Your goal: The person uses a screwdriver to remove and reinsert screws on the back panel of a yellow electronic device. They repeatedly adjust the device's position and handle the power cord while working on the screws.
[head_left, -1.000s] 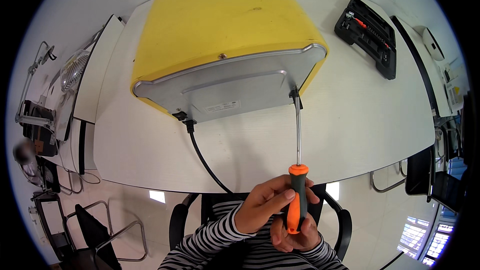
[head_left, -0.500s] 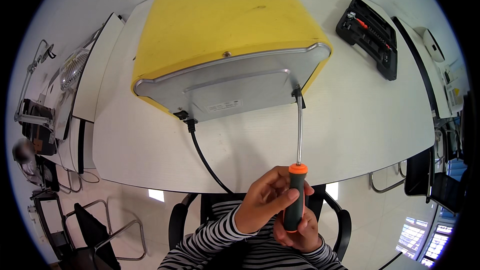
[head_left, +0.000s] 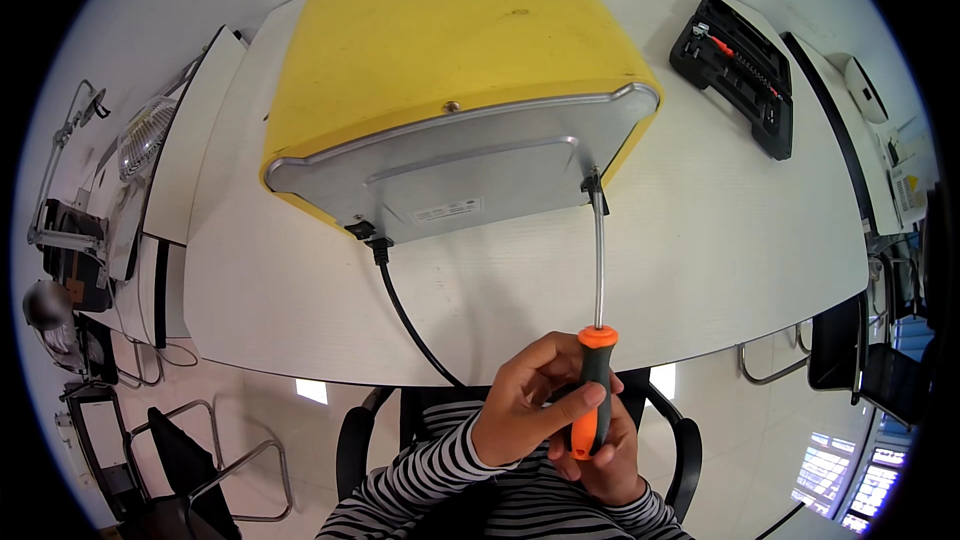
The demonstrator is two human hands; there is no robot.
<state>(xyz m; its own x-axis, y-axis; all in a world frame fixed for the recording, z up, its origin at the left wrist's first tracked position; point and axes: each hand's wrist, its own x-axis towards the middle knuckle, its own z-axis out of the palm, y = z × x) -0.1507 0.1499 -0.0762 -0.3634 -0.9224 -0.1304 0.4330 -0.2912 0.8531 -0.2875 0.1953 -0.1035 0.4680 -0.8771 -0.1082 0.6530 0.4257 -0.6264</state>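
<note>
One jointed metal arm [head_left: 68,130], far left, clear of the worktop [head_left: 740,260].
One chair [head_left: 190,460], black seat and back on a bent metal tube frame, lower left, on the floor.
One power cord [head_left: 402,322], black, its plug [head_left: 380,248] in the lower left corner of a grey panel; the cord runs down to the near edge of the worktop.
One yellow casing [head_left: 460,30], large, with scuff marks on its top, standing on the far middle of the worktop; a screw [head_left: 452,107] sits at the middle of its near rim.
One grey panel [head_left: 480,170], closing the side of the casing toward the person; it bears a white label [head_left: 447,210].
One left hand [head_left: 535,400], striped sleeve, thumb and fingers clamped on the handle of a screwdriver.
One screwdriver [head_left: 597,360], handle dark and orange, in front of the panel's right side; its shank points away from the person and its tip meets the lower right corner, by a black fitting. Whether it sits in a screw head cannot be told.
One right hand [head_left: 615,450], closed about the butt end of the handle, just below the left.
One tool case [head_left: 735,75], black, open, red-marked tools inside, right of the casing.
</note>
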